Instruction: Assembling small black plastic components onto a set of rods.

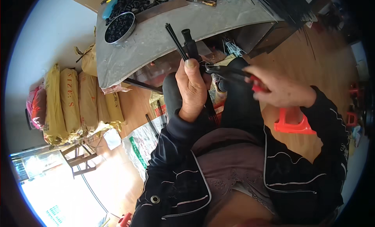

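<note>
Jacket, pliers, cluttered table beyond

Grey table; pale wall; brown floor; wooden stool beside bright glare.

Two bare hands, one pair of pliers. One worktable, one metal bowl, one wooden stool.

Two black rods slant near red-handled pliers.
</note>
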A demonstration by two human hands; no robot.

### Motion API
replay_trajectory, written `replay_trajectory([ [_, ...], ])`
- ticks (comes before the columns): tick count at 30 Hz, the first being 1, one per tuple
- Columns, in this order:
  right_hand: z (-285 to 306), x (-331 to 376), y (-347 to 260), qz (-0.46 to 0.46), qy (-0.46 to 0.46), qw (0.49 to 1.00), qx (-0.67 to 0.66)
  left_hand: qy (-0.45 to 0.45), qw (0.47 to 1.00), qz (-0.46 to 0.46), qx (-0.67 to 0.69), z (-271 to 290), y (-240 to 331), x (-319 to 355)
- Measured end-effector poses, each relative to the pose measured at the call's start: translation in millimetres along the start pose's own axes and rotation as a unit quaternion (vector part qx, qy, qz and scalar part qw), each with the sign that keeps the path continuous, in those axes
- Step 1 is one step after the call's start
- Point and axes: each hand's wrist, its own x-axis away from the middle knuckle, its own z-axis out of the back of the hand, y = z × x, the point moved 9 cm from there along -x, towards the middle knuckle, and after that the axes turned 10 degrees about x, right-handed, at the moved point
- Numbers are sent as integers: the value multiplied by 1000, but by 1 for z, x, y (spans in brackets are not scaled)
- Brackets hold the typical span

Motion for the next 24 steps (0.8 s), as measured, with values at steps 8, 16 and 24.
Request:
replay_trajectory([
  [8,-75,30,-12,-34,-251,692,-676,-25,1000,2,4,-8,1,3],
  [16,8,8,-3,87,148,985,23,3,1000,20,14,-2,-1,3],
  [24,-51,20,-8,-125,-236,829,-491,-66,998,16,2,-19,3,2],
])
